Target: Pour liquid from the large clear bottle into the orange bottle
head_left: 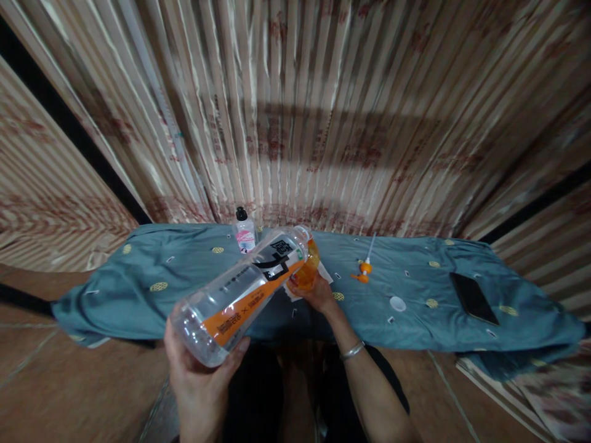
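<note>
My left hand (203,369) grips the base of a large clear plastic bottle (240,298) with an orange and black label. The bottle is tilted, its mouth up and to the right, over an orange-tinted see-through bottle (307,271). Around that orange bottle's lower part my right hand (318,293) is closed, steadying it on a piece of white paper (325,271). Whether liquid runs between the two is not visible, since the clear bottle hides part of the other. An orange pump head (365,269) with a thin tube lies to the right of my right hand.
A small clear bottle with a black cap (244,234) stands at the back left of the cloth-covered table (184,264). A white round disc (398,304) and a dark phone (473,298) lie on the right. Behind hangs a pleated curtain (295,123); dark poles (69,111) flank it.
</note>
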A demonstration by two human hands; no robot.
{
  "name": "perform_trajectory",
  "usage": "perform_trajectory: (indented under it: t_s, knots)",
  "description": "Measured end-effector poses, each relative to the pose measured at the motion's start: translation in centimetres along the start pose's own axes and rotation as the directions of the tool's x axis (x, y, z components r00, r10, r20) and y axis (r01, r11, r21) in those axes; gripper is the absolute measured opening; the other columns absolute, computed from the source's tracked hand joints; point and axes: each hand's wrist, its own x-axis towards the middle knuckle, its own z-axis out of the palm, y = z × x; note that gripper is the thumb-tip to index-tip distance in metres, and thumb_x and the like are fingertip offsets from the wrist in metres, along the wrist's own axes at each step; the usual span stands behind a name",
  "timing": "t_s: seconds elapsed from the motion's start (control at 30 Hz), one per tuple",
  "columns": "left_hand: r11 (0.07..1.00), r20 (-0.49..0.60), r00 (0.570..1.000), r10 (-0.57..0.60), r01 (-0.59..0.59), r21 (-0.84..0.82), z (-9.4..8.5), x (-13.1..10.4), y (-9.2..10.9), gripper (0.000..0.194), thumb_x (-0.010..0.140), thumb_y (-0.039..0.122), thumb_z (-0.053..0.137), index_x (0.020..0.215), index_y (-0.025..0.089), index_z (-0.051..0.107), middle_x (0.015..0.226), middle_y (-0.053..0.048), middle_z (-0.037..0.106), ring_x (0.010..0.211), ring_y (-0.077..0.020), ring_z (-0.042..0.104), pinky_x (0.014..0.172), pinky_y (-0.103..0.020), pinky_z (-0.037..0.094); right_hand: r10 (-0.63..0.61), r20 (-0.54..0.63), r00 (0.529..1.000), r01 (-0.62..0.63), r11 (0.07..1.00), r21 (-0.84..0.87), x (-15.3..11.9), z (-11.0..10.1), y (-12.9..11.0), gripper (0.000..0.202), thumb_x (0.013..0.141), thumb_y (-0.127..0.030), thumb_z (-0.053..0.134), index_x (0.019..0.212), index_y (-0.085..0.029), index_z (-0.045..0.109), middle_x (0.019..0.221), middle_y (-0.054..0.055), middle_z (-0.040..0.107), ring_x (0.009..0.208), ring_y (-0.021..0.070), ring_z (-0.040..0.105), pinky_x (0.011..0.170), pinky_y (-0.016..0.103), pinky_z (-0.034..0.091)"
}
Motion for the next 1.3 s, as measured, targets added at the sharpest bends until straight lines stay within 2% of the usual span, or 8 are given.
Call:
perform_trajectory:
  t_s: [0.17, 0.37, 0.47, 0.57, 0.73, 0.97, 1.17, 1.3]
  knots:
    - [1.000, -0.004, 1.000, 0.016, -0.016, 0.004, 0.3, -0.5, 0.3, 0.126, 0.044, 0.035, 0.120, 0.157, 0.026, 0.063, 0.161, -0.016, 0.070, 0.155, -0.0482, 0.065, 0.137, -0.068, 0.046, 0.053, 0.044, 0.998, -0.052, 0.999, -0.007, 0.0, -0.3, -0.3, 0.055, 0.087, -0.043, 0.096, 0.136, -0.030, 0.073, 0.127, 0.011, 0.092, 0.132, 0.0424, 0.088, 0.115, 0.063, 0.071]
    - [0.999, 0.006, 1.000, 0.029, -0.029, 0.037, -0.3, -0.2, -0.1, 0.129, 0.048, 0.037, 0.120, 0.162, 0.025, 0.063, 0.163, -0.018, 0.069, 0.152, -0.0491, 0.069, 0.132, -0.068, 0.053, 0.058, 0.030, 0.998, -0.059, 0.998, 0.027, -0.1, -0.3, -0.3, 0.056, 0.085, -0.043, 0.098, 0.134, -0.028, 0.075, 0.122, 0.010, 0.092, 0.126, 0.0422, 0.089, 0.114, 0.063, 0.070]
    - [0.999, 0.009, 1.000, 0.014, -0.015, 0.035, -0.1, -0.3, 0.2, 0.130, 0.044, 0.035, 0.120, 0.161, 0.024, 0.063, 0.163, -0.019, 0.069, 0.153, -0.0512, 0.067, 0.134, -0.072, 0.049, 0.050, 0.029, 0.998, -0.051, 0.998, 0.047, 0.0, -0.2, -0.2, 0.056, 0.085, -0.040, 0.097, 0.135, -0.027, 0.077, 0.123, 0.011, 0.091, 0.125, 0.0423, 0.090, 0.114, 0.063, 0.070]
    - [1.000, -0.008, 1.000, 0.000, 0.000, 0.014, 0.3, -0.6, 0.5, 0.129, 0.050, 0.039, 0.119, 0.164, 0.025, 0.061, 0.167, -0.020, 0.067, 0.158, -0.0518, 0.063, 0.137, -0.074, 0.043, 0.050, 0.041, 0.998, -0.052, 0.998, 0.040, 0.0, -0.2, -0.2, 0.059, 0.085, -0.041, 0.097, 0.139, -0.027, 0.075, 0.129, 0.011, 0.091, 0.129, 0.0405, 0.089, 0.118, 0.061, 0.069]
    - [0.998, 0.020, 0.999, 0.041, -0.042, 0.043, -0.3, -0.4, -0.1, 0.127, 0.050, 0.033, 0.120, 0.163, 0.025, 0.063, 0.164, -0.018, 0.070, 0.151, -0.0474, 0.069, 0.134, -0.070, 0.049, 0.045, 0.046, 0.998, -0.045, 0.999, 0.016, 0.0, -0.2, -0.2, 0.060, 0.087, -0.042, 0.096, 0.140, -0.027, 0.075, 0.131, 0.011, 0.092, 0.130, 0.0408, 0.089, 0.117, 0.060, 0.070]
    - [0.997, 0.028, 0.997, 0.071, -0.071, 0.013, 0.1, -0.8, -0.3, 0.119, 0.061, 0.037, 0.117, 0.167, 0.026, 0.063, 0.167, -0.018, 0.068, 0.156, -0.0472, 0.066, 0.138, -0.070, 0.044, 0.083, 0.043, 0.996, -0.082, 0.996, -0.030, -0.1, -0.4, -0.6, 0.062, 0.087, -0.045, 0.098, 0.141, -0.027, 0.073, 0.130, 0.013, 0.093, 0.128, 0.0404, 0.090, 0.116, 0.060, 0.072]
    - [0.995, 0.040, 0.995, 0.095, -0.096, 0.034, 0.1, -0.6, -0.2, 0.118, 0.060, 0.033, 0.117, 0.164, 0.025, 0.065, 0.164, -0.017, 0.069, 0.155, -0.0465, 0.067, 0.139, -0.070, 0.043, 0.115, 0.049, 0.992, -0.111, 0.992, -0.067, -0.2, -0.7, -1.3, 0.067, 0.088, -0.043, 0.099, 0.147, -0.026, 0.072, 0.132, 0.012, 0.092, 0.136, 0.0393, 0.088, 0.118, 0.057, 0.071]
    - [0.996, 0.037, 0.996, 0.081, -0.082, 0.021, 0.1, -0.6, -0.1, 0.120, 0.060, 0.037, 0.118, 0.166, 0.027, 0.063, 0.166, -0.017, 0.069, 0.157, -0.0463, 0.066, 0.138, -0.068, 0.045, 0.138, 0.048, 0.989, -0.134, 0.988, -0.076, -0.4, -0.8, -1.7, 0.064, 0.089, -0.041, 0.099, 0.146, -0.027, 0.073, 0.133, 0.011, 0.092, 0.135, 0.0376, 0.088, 0.119, 0.054, 0.071]
